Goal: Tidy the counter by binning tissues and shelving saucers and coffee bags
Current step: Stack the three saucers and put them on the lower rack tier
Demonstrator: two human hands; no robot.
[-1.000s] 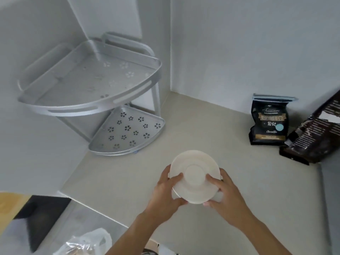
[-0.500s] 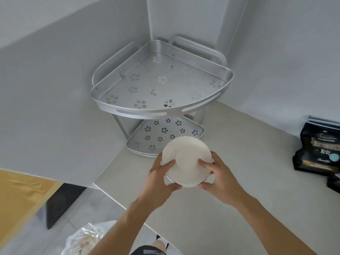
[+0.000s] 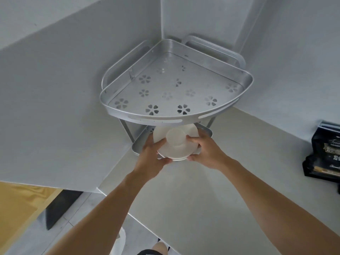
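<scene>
Now the saucers [image 3: 175, 144], stacked upside down, are gripped at opposite rims by the left hand [image 3: 150, 159] and right hand [image 3: 207, 153], at the rack's [image 3: 176, 118] lower tier. They seem stiff, smooth and breakable; rim holds suit them.

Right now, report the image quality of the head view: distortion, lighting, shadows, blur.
Head view: wide-angle bending stretches both forearms and tilts the walls; light is soft and even, without glare; the corner rack's top shelf shades the lower shelf and the far edge of the saucer stack; the left hand and right hand look slightly soft, the coffee bag is cropped.
</scene>
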